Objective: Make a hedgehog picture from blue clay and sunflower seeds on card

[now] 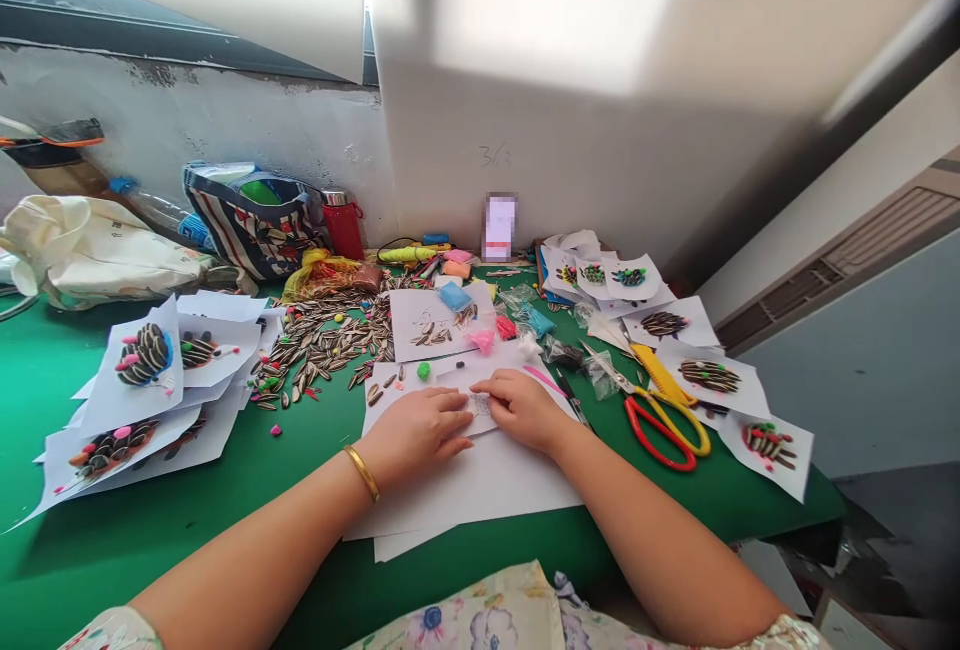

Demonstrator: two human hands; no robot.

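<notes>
My left hand (429,427) lies flat with its fingers spread on white paper (480,485) at the middle of the green table. Beside it my right hand (521,410) is closed, its index fingertip at a small marked patch on the paper; whether it pinches anything is too small to tell. Just beyond the left hand sit a green clay ball (424,371) and a few loose striped seeds (375,394). Farther back, a sheet with a drawing (405,315) carries more seeds, a blue clay packet (454,296) and pink clay (481,339).
Seeds are heaped (330,335) at back left. Seed-decorated cards lie left (146,360) and right (712,377). Red-and-yellow scissors (660,430) lie right of my right hand. A red bottle (343,227), striped bag (251,220) and phone (499,227) stand along the wall.
</notes>
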